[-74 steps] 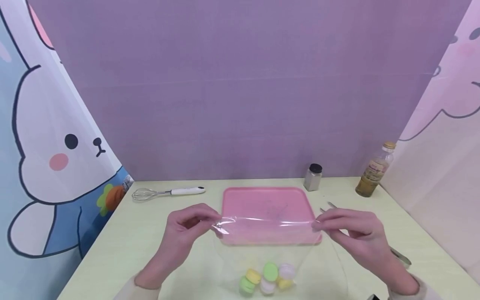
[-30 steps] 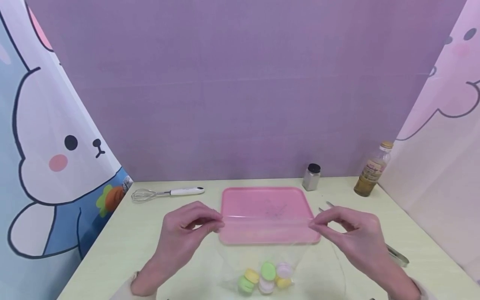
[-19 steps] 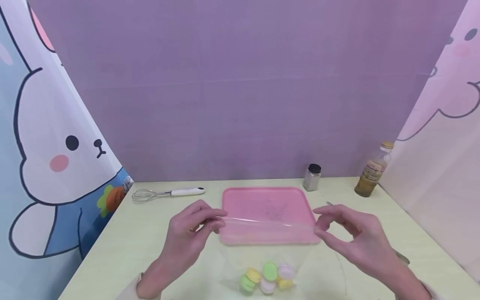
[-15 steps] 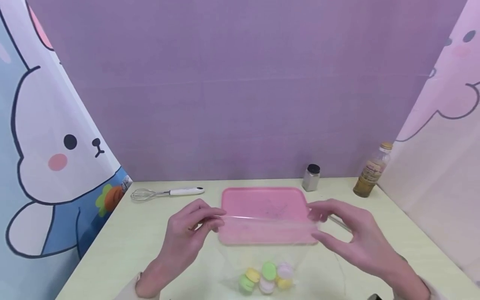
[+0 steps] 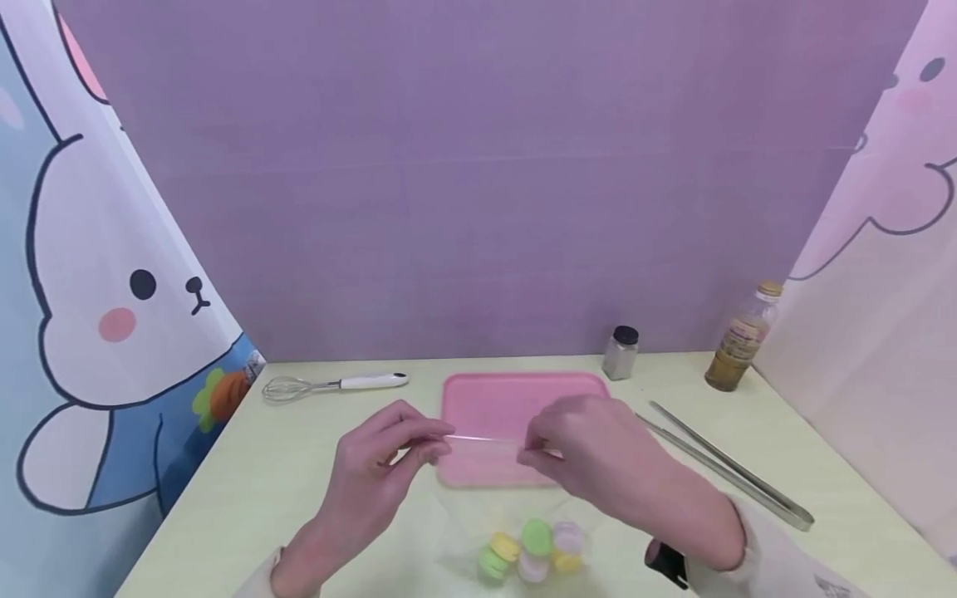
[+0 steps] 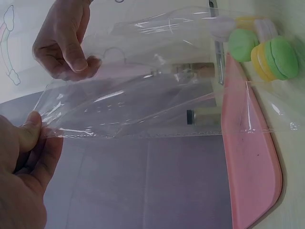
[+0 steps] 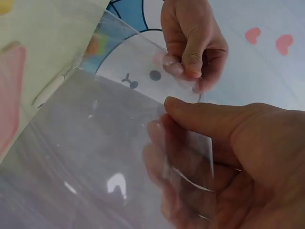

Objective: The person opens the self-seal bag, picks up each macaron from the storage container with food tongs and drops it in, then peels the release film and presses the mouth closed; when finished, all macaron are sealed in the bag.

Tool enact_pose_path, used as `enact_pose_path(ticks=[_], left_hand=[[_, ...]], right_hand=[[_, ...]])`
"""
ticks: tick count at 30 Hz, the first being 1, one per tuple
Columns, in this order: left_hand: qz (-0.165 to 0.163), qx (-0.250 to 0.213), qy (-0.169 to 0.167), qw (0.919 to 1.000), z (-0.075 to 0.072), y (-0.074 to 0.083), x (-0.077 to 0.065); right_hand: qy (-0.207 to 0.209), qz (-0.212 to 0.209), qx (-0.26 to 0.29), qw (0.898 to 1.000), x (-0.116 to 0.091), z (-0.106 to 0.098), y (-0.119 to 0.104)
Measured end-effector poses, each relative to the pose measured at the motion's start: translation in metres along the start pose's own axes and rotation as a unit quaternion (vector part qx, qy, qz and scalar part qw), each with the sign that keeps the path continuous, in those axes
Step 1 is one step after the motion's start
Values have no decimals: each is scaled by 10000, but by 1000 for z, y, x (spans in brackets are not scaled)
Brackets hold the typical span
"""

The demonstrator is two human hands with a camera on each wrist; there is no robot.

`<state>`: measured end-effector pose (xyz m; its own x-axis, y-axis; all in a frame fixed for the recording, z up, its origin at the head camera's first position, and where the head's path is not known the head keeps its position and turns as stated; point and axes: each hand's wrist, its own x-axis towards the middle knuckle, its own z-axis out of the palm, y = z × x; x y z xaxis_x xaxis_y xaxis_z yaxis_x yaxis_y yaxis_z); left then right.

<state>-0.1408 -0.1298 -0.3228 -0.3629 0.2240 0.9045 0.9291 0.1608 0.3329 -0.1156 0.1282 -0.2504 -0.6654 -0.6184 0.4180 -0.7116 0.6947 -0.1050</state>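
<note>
A clear plastic bag [image 6: 143, 105] hangs upright between my hands, its upper edge stretched taut. Several macarons [image 5: 537, 536] in green, yellow and pale lilac lie in its bottom. My left hand [image 5: 377, 473] pinches one top corner between thumb and fingers. My right hand [image 5: 591, 448] pinches the same top edge farther along, close to the left hand. In the right wrist view, the right thumb is in front of the film, with the right fingers [image 7: 157, 152] showing through it. The bag's far top corner is hidden behind the right hand in the head view.
Behind the bag lies a pink tray [image 5: 493, 390]. A whisk [image 5: 336, 384] is at the back left. Metal tongs [image 5: 725, 465] lie at right, with a black-capped jar [image 5: 620, 354] and an oil bottle [image 5: 743, 339] behind. A dark object [image 5: 665, 563] shows beside the right sleeve.
My right hand lets go of the bag's right corner, opens, then moves left along the top edge and pinches it nearer the left hand. The tongs are uncovered. My left hand keeps its place.
</note>
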Motion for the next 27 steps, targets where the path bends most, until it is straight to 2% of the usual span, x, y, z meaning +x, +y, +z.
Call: enact_pose_path(ticks=[4,11,16,19,21,24,27], left_hand=[[9,1,-53,10000,-1,2,1],[-381,-14,-111,9992,-11,4,-3],[-604,-135,-358,9974,-18,8,-1],[-791,203,-697,9942,-23,13,7],[-867,615,-1001,9893,-24,19,13],[-572,1318,-1491,9783,-17,27,25],[-101,2034,-1932,9598,-3,32,36]], right_hand=[[-119,384,134,9991,-7,-5,5],[90,631,616,9961,-37,-16,33],[596,295,946,9933,-59,-16,49],[791,94,1068,9911,-61,-12,49],[857,64,1134,9898,-60,-11,48],[894,111,1215,9885,-59,-9,46],[939,133,1284,9872,-60,-9,44]])
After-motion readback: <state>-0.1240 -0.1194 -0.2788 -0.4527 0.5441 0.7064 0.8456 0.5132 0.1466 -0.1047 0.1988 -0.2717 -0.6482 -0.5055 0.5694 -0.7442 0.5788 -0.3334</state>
